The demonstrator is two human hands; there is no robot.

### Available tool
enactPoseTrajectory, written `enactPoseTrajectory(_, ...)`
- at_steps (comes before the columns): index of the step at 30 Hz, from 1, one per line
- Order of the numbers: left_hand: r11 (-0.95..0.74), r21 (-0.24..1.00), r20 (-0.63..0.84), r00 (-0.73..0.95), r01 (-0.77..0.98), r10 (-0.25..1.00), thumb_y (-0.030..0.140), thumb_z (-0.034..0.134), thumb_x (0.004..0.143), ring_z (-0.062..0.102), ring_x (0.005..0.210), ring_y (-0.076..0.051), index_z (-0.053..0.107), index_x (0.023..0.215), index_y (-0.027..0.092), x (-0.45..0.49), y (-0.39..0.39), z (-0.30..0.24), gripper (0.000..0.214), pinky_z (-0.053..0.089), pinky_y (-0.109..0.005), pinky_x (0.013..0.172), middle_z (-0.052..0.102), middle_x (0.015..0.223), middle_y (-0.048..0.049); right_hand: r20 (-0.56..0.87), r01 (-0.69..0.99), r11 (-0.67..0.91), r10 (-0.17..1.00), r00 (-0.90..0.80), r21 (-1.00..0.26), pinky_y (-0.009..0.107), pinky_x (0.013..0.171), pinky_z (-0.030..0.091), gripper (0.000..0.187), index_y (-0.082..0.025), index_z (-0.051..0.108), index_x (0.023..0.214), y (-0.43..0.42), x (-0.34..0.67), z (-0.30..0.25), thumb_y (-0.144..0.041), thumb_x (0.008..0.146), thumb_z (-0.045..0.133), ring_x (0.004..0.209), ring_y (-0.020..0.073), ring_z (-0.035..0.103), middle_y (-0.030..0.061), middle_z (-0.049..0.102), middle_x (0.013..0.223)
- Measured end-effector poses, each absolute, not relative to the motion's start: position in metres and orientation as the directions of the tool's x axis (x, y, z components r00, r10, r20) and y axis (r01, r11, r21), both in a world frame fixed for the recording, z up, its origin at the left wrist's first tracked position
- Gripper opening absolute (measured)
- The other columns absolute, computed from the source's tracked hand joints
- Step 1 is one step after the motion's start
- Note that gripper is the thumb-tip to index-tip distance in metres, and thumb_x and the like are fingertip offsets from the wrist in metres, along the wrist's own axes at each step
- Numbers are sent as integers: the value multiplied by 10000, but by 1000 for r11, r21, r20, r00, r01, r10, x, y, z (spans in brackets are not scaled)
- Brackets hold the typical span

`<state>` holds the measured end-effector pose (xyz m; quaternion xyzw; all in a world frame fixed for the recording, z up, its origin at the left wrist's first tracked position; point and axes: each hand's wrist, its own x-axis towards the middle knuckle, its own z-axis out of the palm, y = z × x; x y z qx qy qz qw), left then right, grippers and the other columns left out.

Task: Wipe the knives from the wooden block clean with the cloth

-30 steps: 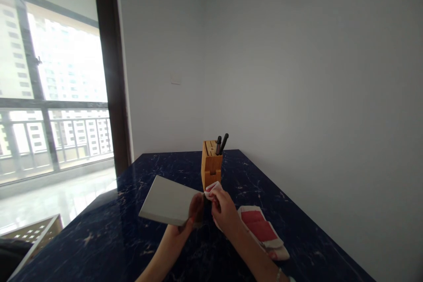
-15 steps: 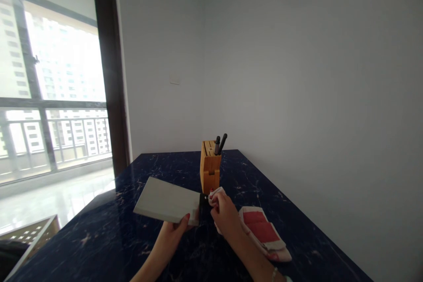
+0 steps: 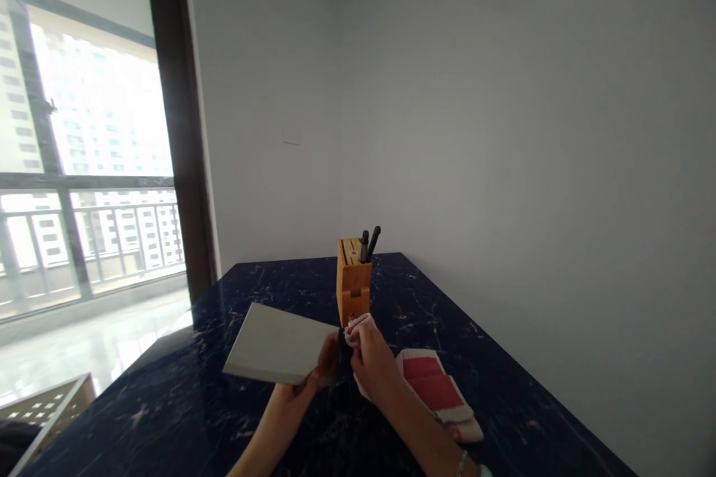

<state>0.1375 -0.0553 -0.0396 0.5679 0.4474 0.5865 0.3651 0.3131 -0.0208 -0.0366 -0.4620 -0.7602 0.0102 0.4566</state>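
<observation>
The broad blade (image 3: 274, 344) is finished in plain pale grey, the cloth (image 3: 433, 387) in off-white patterned with red panels, the knife block (image 3: 354, 277) in honey-brown, and the handles (image 3: 374, 243) largely in black, while the counter (image 3: 520, 410) is coloured dark navy, marbled with fine whitish veins.

There are two hands (image 3: 294, 393) (image 3: 374, 361), one cleaver (image 3: 280, 343), at least one cloth (image 3: 432, 386), one wooden block (image 3: 353, 278), two black handles (image 3: 364, 244) (image 3: 374, 243), one table (image 3: 139, 406)

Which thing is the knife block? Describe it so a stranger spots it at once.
On the dark blue marbled table, look just past the cloth in the right hand. There stands the knife block: the only wooden thing on the table, upright, with two dark handles rising from its top.
</observation>
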Motion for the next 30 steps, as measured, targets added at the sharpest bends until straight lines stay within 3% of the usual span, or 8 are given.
enactPoseTrajectory(7, -210, 966, 196, -106, -149, 975, 344, 745, 533, 644, 816, -268, 623, 813, 155, 138, -47, -49, 359, 524, -366, 761, 710, 818, -29, 580, 932, 233, 814, -31, -278, 329, 734, 310, 231, -192, 506, 803, -18, 338, -45, -54, 622, 468, 820, 220, 498, 67, 552, 825)
enactPoseTrajectory(11, -197, 967, 180, -114, -161, 977, 321, 761, 508, 651, 797, -267, 620, 783, 155, 140, -49, -45, 351, 536, -355, 741, 711, 791, -27, 614, 882, 352, 783, -96, -312, 284, 742, 294, 282, -199, 497, 836, -17, 338, -43, -15, 639, 414, 851, 175, 485, 39, 553, 874)
enactPoseTrajectory(14, -205, 962, 190, -95, -180, 977, 315, 758, 523, 646, 822, -272, 619, 807, 154, 139, -50, -44, 354, 538, -360, 746, 710, 809, -26, 634, 868, 423, 753, -177, -260, 287, 744, 281, 272, -214, 496, 854, -19, 332, -37, -33, 667, 416, 864, 173, 472, 21, 555, 885)
enactPoseTrajectory(20, -131, 943, 110, -85, -305, 990, 230, 745, 585, 655, 812, -246, 589, 875, 164, 131, -43, -50, 336, 551, -358, 738, 706, 831, -17, 598, 938, 325, 778, -193, -121, 342, 719, 251, 204, -204, 520, 851, -21, 341, -35, -100, 675, 514, 805, 211, 460, 49, 570, 829)
enactPoseTrajectory(30, -90, 928, 79, -46, -362, 996, 220, 713, 651, 640, 871, -243, 517, 999, 162, 128, -42, -51, 404, 544, -367, 782, 687, 916, -39, 585, 959, 263, 797, -153, -107, 335, 733, 273, 123, -192, 532, 808, -8, 358, -59, -106, 741, 475, 817, 208, 471, 70, 555, 872)
